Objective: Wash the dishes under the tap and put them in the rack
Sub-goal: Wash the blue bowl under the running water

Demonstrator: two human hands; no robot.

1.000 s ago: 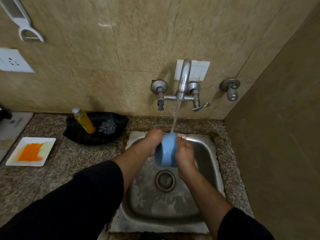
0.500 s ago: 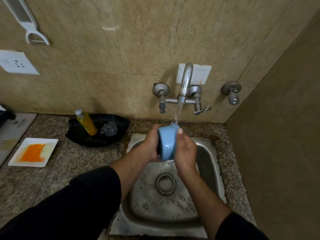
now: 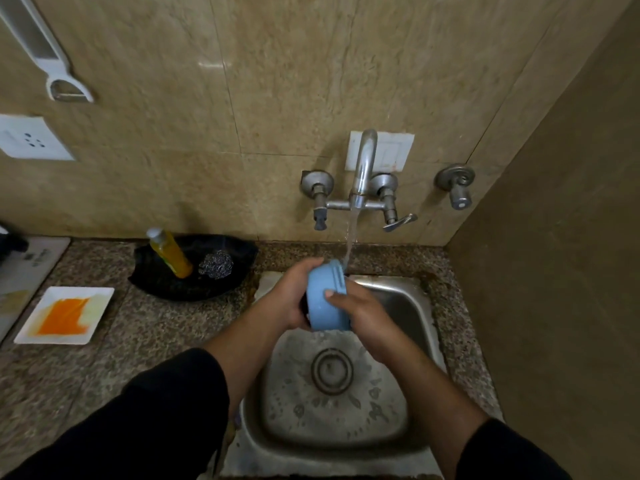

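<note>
Both hands, left hand (image 3: 289, 296) and right hand (image 3: 360, 308), are holding a blue bowl (image 3: 327, 299) under running tap (image 3: 362, 168) water.

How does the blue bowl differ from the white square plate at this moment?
The blue bowl is round; the white square plate is flat and square.
The bowl is held on edge over the sink by the left hand and right hand, under water from the tap; the plate lies flat on the counter, untouched.
The plate carries an orange smear; the bowl's visible outside shows none.
</note>
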